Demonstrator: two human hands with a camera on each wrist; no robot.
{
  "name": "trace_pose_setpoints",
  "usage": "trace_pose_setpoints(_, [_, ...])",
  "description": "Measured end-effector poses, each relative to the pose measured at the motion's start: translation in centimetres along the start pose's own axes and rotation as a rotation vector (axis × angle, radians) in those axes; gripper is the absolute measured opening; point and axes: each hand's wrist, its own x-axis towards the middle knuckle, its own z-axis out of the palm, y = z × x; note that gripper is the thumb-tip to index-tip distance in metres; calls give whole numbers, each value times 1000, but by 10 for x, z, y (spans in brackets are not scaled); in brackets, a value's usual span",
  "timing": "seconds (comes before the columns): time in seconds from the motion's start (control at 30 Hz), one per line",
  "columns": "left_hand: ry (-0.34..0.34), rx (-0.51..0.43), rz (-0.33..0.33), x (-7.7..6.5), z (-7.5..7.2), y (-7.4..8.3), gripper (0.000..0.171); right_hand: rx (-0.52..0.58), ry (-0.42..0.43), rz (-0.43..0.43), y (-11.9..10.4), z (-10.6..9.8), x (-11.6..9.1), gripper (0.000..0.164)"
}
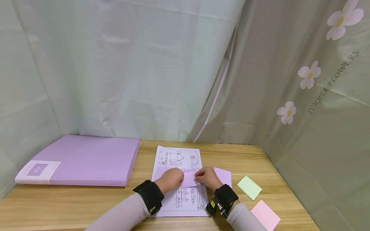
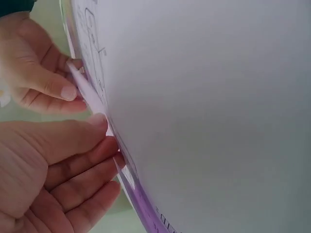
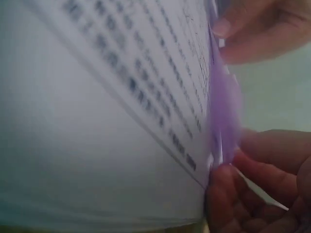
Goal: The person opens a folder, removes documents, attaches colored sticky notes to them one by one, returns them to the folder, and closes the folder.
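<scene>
A printed sheet with technical drawings (image 1: pixel 192 200) lies on the table in front of me, and both hands are over its middle. Between them is a purple sticky note (image 1: pixel 189 179), its right end lifted off the sheet. My right hand (image 1: pixel 208 178) pinches that end between thumb and fingertips. The left hand (image 1: pixel 171 179) pinches the note's left end with thumb (image 2: pixel 99 121) and forefinger. Another purple piece (image 1: pixel 159 172) shows on the sheet left of the left hand, partly hidden by it. In the right wrist view the note (image 3: pixel 224 111) looks blurred.
Beside the right hand lies a purple sticky pad (image 1: pixel 224 176), with a green pad (image 1: pixel 250 187) and a pink pad (image 1: pixel 266 214) farther right. A large purple folder (image 1: pixel 92 160) takes up the table's left. Curtains (image 1: pixel 144 70) hang behind and at both sides.
</scene>
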Motion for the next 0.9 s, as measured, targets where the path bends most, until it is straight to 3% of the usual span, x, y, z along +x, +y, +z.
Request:
trace_pose_setpoints(0.17, [13,11,37,1,2,0,11,-193,29,-135,-8,1,-3,12])
trace_pose_setpoints(0.37, [25,42,37,1,5,0,12,-276,20,-278,-13,5,-4,15])
trace_pose_setpoints(0.63, [18,21,5,1,5,0,11,-302,-6,-296,-15,4,-3,18])
trace_pose_setpoints(0.77, [33,33,24,2,5,0,11,-330,-37,-345,-16,5,-1,19])
trace_pose_setpoints(0.9, [50,73,60,1,4,1,10,-337,-75,-340,-17,7,-1,24])
